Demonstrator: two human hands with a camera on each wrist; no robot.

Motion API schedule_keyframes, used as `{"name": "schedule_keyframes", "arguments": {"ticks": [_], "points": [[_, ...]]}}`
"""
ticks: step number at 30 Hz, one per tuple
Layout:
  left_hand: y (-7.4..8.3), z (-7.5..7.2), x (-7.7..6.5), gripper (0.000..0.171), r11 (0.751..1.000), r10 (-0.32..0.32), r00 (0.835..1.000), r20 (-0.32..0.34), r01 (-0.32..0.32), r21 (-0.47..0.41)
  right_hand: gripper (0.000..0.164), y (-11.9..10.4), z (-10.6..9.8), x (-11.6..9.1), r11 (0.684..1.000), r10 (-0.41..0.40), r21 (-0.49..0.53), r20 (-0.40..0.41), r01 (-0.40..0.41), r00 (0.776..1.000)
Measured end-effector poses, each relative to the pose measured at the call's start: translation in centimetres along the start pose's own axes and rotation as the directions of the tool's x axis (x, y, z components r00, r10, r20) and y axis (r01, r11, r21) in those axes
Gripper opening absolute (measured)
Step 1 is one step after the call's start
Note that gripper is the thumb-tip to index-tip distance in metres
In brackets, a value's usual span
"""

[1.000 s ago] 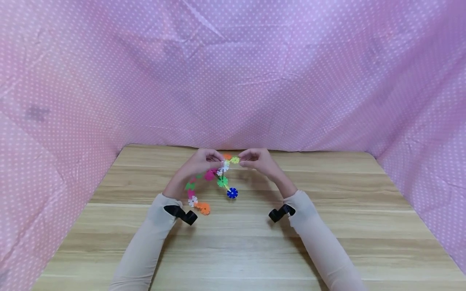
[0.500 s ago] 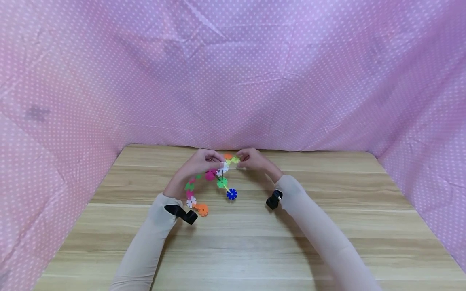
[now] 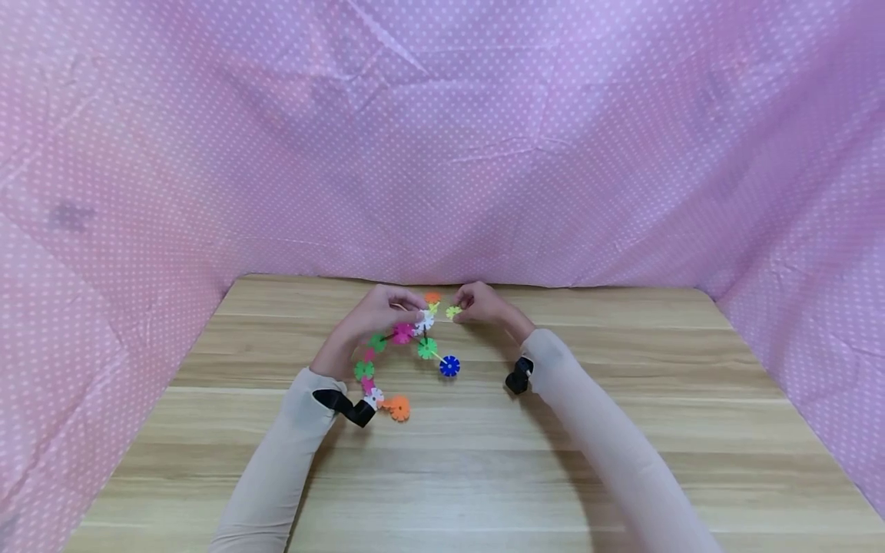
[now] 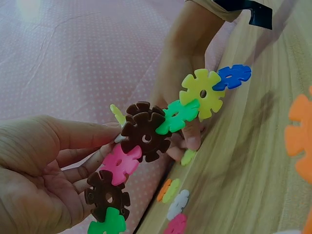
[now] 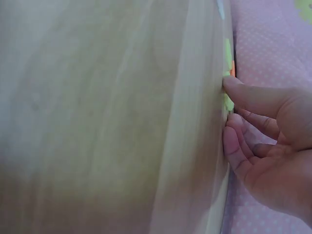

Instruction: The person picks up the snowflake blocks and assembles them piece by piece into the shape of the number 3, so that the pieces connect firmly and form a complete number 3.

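Observation:
My left hand [image 3: 383,309] pinches a chain of interlocking plastic snowflake discs [image 4: 146,137] between thumb and fingers. Brown, pink, green, yellow and blue pieces show in it in the left wrist view. One branch ends in a blue disc [image 3: 449,365]; another curves below the hand to an orange disc [image 3: 399,408]. Across from it, near the table's back edge, my right hand [image 3: 484,303] pinches a single yellow-green disc [image 3: 452,312]. In the right wrist view the thumb of the right hand [image 5: 278,131] partly covers this yellow-green disc [image 5: 228,102].
The wooden table [image 3: 484,476] ends at a pink dotted cloth [image 3: 442,153] just behind the hands. Beyond the chain in the left wrist view, a row of orange, yellow, white [image 4: 179,204] and pink discs appears along the table's edge. Black wrist cameras [image 3: 518,376] sit on both sleeves.
My right hand has moved in, taken hold of the yellow-green disc and drawn it slightly right and nearer. The hanging chain has swung a little to the right; my left hand stays nearly still.

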State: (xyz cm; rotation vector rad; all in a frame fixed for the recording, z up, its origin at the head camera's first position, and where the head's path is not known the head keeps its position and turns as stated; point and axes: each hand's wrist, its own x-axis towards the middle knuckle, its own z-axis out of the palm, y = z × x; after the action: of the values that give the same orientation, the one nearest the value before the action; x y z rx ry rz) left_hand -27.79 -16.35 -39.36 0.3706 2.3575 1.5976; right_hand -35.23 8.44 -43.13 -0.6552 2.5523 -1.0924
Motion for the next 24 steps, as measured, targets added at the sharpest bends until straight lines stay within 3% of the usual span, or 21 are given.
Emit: {"name": "schedule_keyframes", "arguments": {"ticks": [6,15,20,24], "points": [[-0.2,0.4,0.1,0.02,0.999,0.001,1.0,0.015,-0.002,0.032,0.027,0.3,-0.4,-1.1,0.994,-0.024,0.103,0.003,0.024,1.0],[-0.2,0.9,0.4,0.018,1.0,-0.011,1.0,0.002,0.011,0.017,0.023,0.2,-1.2,-3.3,0.954,0.011,0.297,0.062,-0.028,0.998],[-0.2,1.0,0.4,0.019,1.0,-0.023,1.0,-0.011,0.023,0.008,0.028,0.0,-1.2,-4.2,0.915,0.038,0.402,0.003,-0.036,0.999],[-0.2,1.0,0.4,0.018,0.999,-0.048,0.999,-0.023,0.047,-0.02,0.03,-0.9,-1.1,-4.6,0.858,0.062,0.513,-0.058,-0.023,0.996]]}}
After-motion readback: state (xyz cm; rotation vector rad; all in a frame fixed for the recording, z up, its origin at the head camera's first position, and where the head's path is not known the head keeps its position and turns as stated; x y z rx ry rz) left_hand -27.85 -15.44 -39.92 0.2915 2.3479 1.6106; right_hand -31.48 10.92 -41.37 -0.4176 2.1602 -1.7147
